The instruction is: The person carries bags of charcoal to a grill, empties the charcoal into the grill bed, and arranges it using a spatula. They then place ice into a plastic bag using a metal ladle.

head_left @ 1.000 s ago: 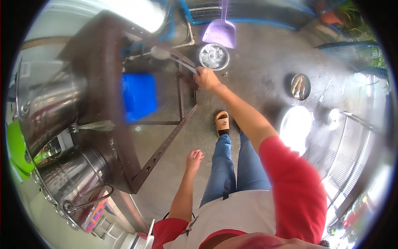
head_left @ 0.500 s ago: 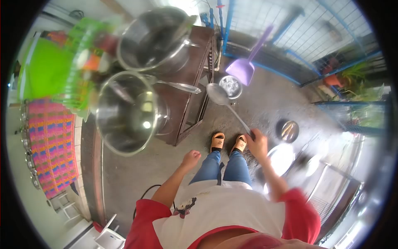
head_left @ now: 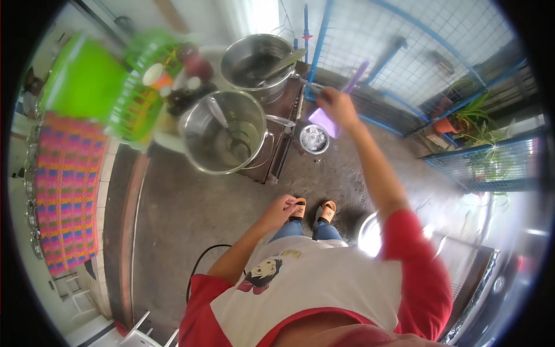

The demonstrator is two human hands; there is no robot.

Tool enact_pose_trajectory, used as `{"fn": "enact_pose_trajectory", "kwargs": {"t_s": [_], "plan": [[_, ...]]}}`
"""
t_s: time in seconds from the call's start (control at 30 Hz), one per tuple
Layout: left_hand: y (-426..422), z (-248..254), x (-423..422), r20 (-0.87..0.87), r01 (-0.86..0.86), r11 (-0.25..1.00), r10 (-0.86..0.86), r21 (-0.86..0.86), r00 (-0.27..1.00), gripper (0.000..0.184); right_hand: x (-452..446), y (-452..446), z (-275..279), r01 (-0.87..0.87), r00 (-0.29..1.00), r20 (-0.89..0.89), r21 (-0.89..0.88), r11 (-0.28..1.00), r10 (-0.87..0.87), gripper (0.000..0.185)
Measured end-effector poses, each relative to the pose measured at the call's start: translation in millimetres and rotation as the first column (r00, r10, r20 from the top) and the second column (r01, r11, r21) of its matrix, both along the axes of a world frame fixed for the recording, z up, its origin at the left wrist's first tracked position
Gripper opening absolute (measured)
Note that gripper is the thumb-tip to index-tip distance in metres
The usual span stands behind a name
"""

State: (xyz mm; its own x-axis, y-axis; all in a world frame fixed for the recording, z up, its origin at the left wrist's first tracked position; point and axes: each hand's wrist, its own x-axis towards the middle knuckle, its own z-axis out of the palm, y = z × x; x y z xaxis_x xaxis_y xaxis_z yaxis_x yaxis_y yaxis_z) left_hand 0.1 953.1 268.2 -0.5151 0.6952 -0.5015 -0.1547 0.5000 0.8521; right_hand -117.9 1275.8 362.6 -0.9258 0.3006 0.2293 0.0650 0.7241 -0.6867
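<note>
My right hand (head_left: 337,106) is closed round the handle of a long metal ladle (head_left: 305,82), beside the rim of the rear metal pot (head_left: 257,61). Another utensil (head_left: 285,65) leans inside that pot. The nearer metal pot (head_left: 224,132) has a ladle (head_left: 231,136) resting in it and some liquid at the bottom. A metal utensil handle (head_left: 280,120) lies on the brown stand between the pots. My left hand (head_left: 281,210) hangs low in front of my body with its fingers curled together; nothing can be made out in it.
A purple dustpan (head_left: 325,120) and a round metal bowl (head_left: 314,139) are on the floor behind the brown stand (head_left: 272,162). Green baskets (head_left: 136,110) stand at the left. Blue-framed mesh (head_left: 399,52) is at the back, with plants (head_left: 474,118) at the right.
My right hand has moved up and forward with the ladle, from above the floor to beside the rear pot. My left hand has shifted slightly right and up. The view has turned toward the pots.
</note>
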Motion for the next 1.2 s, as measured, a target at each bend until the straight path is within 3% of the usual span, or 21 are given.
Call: {"fn": "enact_pose_trajectory", "kwargs": {"t_s": [0.1,0.17,0.27,0.4,0.47,0.53,0.6,0.63,0.67,0.73,0.8,0.87,1.0,1.07,1.13,1.17,1.2], "plan": [[-5.1,20.4,-2.9,-0.003,-0.010,1.000,0.010,0.007,1.000,0.028,-34.0,30.9,-15.0,-0.160,0.987,0.022,0.040,0.986,0.159,0.042],[-6.9,29.3,-1.1,0.003,-0.006,1.000,0.007,-0.030,1.000,0.028,-46.0,37.9,-9.5,-0.260,0.954,0.166,0.038,0.965,0.251,0.061],[-13.0,29.8,4.7,0.106,-0.058,0.998,0.061,-0.029,0.993,0.028,-54.2,38.7,1.9,-0.264,0.914,0.286,-0.122,0.957,0.289,0.075],[-16.3,24.3,10.0,0.045,-0.009,1.000,0.010,-0.017,0.999,0.028,-44.2,30.9,16.9,-0.178,0.962,0.202,-0.055,0.983,0.185,0.082],[-17.0,23.8,12.3,0.060,0.007,1.000,-0.006,-0.018,0.998,0.027,-28.3,20.0,36.3,-0.125,0.961,0.249,-0.001,0.992,0.121,0.077],[-12.9,22.0,10.9,0.034,0.029,0.999,-0.027,-0.036,0.999,0.026,-9.1,7.3,49.5,0.086,0.992,-0.112,0.251,0.964,-0.060,0.051],[-9.7,14.3,12.0,0.017,0.077,0.996,-0.077,-0.039,0.997,0.025,32.3,-21.0,65.7,0.077,0.981,-0.182,0.036,0.996,-0.069,0.023],[-5.7,8.3,14.4,-0.002,0.080,0.996,-0.080,-0.034,0.997,0.025,57.8,-36.9,64.7,0.078,0.961,-0.266,-0.017,0.997,-0.080,0.014],[-3.2,-2.4,17.9,0.011,0.183,0.983,-0.182,-0.030,0.983,0.025,86.4,-46.8,52.2,-0.002,0.970,-0.242,-0.053,0.999,-0.011,0.015],[-1.0,-20.1,17.1,-0.020,0.203,0.976,-0.205,-0.083,0.979,0.025,141.2,-70.5,25.2,-0.053,0.997,0.050,-0.010,0.999,0.053,0.022],[7.0,-19.5,18.0,-0.017,0.325,0.942,-0.327,-0.087,0.945,0.028,195.8,-76.9,-46.5,-0.250,0.900,0.374,0.028,0.968,0.221,0.023],[22.4,-29.4,20.4,-0.037,0.400,0.913,-0.404,-0.080,0.914,0.030,267.8,-101.9,-122.3,-0.130,0.754,0.648,0.308,0.942,-0.108,0.025],[59.5,-33.1,44.4,0.086,0.490,0.872,-0.486,-0.024,0.870,0.031,367.3,-101.7,-130.7,0.117,0.674,0.713,0.153,0.981,-0.192,0.031],[92.1,-12.9,77.2,0.471,0.330,0.941,-0.259,-0.072,0.843,0.036,403.0,-105.5,-103.8,0.366,0.805,0.502,0.002,0.931,-0.317,0.043],[120.7,-10.6,112.1,0.842,0.206,0.977,-0.153,0.051,0.517,0.042,427.2,-111.8,-59.8,0.511,0.851,0.190,-0.086,0.855,-0.489,0.048],[133.4,-3.6,136.7,0.839,0.245,0.968,-0.173,0.050,0.515,0.042,437.5,-120.2,-37.3,0.569,0.820,0.019,-0.126,0.812,-0.572,0.049],[144.6,12.2,167.1,0.786,0.283,0.908,-0.411,0.309,0.461,0.053,447.3,-133.1,-21.2,0.615,0.755,-0.151,-0.171,0.769,-0.638,0.050]]}}
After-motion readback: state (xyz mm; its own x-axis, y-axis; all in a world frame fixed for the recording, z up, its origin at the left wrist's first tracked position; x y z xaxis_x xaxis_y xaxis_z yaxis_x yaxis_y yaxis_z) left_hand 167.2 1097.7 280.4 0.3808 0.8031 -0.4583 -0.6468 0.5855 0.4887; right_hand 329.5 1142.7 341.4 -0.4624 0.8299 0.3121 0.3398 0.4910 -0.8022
